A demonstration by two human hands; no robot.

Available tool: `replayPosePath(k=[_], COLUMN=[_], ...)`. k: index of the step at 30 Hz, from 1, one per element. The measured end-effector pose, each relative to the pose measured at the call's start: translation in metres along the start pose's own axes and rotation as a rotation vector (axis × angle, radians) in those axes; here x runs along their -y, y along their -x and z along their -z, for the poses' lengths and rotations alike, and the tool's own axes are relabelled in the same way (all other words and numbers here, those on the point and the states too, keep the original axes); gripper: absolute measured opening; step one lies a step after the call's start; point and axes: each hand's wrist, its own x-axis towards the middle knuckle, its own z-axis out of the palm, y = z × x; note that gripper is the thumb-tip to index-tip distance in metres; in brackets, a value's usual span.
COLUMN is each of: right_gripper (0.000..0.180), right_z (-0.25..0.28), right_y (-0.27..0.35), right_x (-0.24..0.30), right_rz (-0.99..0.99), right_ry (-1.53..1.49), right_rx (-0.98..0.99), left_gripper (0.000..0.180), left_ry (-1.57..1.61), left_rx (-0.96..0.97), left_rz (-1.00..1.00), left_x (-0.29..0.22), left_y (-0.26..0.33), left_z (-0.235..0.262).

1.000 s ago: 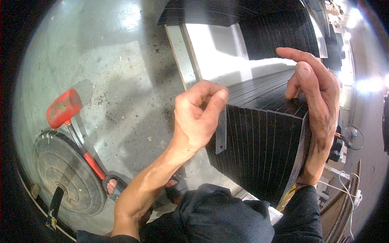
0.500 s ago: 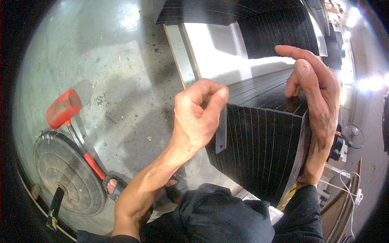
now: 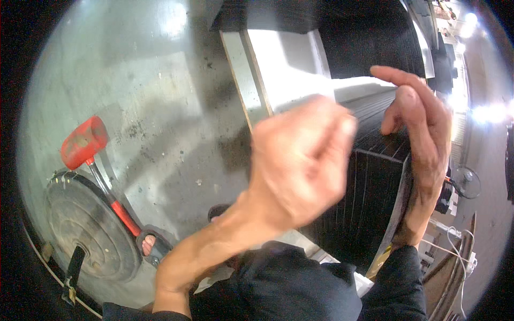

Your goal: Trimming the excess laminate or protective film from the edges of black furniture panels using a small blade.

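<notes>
Head view: the stack [image 3: 375, 195] of black panels stands between the hands; the left hand [image 3: 302, 160] covers its left part, grip curled but blurred, cannot tell whether on anything, while the right hand [image 3: 425, 125] lies along its right side, grip released. Judged risk: panels could splay rightward if the right hand shifts, as it seems to brace them; thin edges might nick bare fingers.

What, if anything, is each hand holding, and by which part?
It cannot be told for the left hand: it is curled and blurred, its grasp hidden. The right hand is beside the stack of black panels, showing no clear grip.
</notes>
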Motion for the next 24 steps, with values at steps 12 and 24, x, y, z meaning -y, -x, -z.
replayPosePath(k=[12, 24], right_gripper=[0.047, 0.043], right_z=[0.001, -0.002], right_y=[0.000, 0.001], right_x=[-0.003, 0.001], right_rz=[0.010, -0.048], right_ry=[0.025, 0.018], right_rx=[0.028, -0.024], left_gripper=[0.010, 0.006], left_ry=[-0.166, -0.128], left_rx=[0.073, -0.071], left_rz=[0.182, -0.071], left_x=[0.033, 0.001], left_y=[0.016, -0.015], left_z=[0.012, 0.013])
